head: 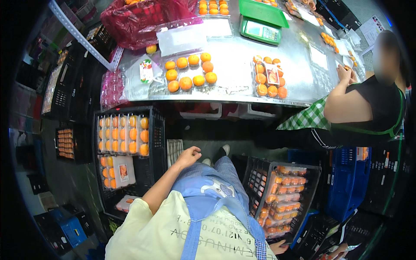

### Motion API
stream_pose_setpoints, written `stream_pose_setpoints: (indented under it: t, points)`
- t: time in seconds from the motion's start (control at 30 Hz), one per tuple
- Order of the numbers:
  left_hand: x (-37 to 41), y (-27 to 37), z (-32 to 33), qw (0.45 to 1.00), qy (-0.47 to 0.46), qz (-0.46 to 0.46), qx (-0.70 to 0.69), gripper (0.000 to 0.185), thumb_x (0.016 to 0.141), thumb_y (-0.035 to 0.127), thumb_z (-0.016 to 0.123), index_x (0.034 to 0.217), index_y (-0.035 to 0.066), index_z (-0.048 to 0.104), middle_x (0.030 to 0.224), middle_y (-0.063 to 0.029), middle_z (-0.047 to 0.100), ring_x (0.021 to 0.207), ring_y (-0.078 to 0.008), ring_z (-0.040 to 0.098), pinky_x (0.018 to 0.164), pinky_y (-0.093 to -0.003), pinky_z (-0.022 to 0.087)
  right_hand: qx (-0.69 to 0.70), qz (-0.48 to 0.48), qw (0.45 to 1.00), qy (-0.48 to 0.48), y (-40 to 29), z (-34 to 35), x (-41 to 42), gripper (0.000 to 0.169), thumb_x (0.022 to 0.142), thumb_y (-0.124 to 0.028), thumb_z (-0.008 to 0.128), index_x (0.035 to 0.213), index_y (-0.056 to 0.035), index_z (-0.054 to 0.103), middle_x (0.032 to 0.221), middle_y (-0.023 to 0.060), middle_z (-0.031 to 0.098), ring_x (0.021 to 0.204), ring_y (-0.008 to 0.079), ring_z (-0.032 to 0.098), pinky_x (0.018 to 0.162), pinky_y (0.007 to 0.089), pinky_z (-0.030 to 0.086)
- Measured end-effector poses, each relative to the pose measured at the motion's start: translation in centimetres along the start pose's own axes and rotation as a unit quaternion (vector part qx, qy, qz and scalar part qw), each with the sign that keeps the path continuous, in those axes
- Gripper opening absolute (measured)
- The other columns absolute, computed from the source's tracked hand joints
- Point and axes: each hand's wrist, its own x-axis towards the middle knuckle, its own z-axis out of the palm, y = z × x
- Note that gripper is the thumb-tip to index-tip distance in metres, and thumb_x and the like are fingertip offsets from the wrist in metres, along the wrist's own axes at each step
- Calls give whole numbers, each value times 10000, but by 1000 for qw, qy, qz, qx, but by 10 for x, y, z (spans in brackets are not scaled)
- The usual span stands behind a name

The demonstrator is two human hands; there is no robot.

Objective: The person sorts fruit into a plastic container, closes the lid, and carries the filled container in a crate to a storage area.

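Note:
My left hand point(190, 156) hangs empty before my apron, its fingers loosely curved. Left of it stands a black plastic crate point(156, 130) with clear clamshell packs of oranges point(123, 133) in a row and a labelled pack point(122, 171) lying flat. What looks like my right hand point(279, 247) shows low at my right side, partly covered by my shirt. It is at the near end of another black crate point(312, 182), which is filled with stacked orange packs point(282, 201); its grip is unclear.
A steel table point(234, 71) ahead bears loose oranges point(185, 83), a closed labelled pack point(269, 77), clear trays and a green scale point(261, 31). A co-worker point(360, 97) in a checked apron handles something at its right end. Blue crates point(347, 182) stand at right.

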Motion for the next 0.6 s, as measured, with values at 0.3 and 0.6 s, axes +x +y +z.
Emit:
stream_pose_setpoints:
  t: [0.3, 0.6]
  points:
    - [50, 134, -25, 988, -58, 142, -24, 318, 845, 173, 610, 1129, 36, 568, 954, -96, 647, 790, -175, 627, 735, -296, 500, 275, -294, 869, -289, -351, 154, 65, 180, 791, 20, 585, 966, -15, 607, 979, 115, 584, 909, 225, 563, 811, 303, 457]
    - [62, 182, -67, 984, -21, 132, -118, 338, 830, 120, 631, 1153, 45, 567, 970, -81, 639, 834, -139, 615, 749, -266, 499, 141, -407, 846, -315, -528, 328, 78, 644, 824, -409, 605, 1214, 72, 427, 1175, 251, 486, 1083, 397, 465, 918, 443, 370]
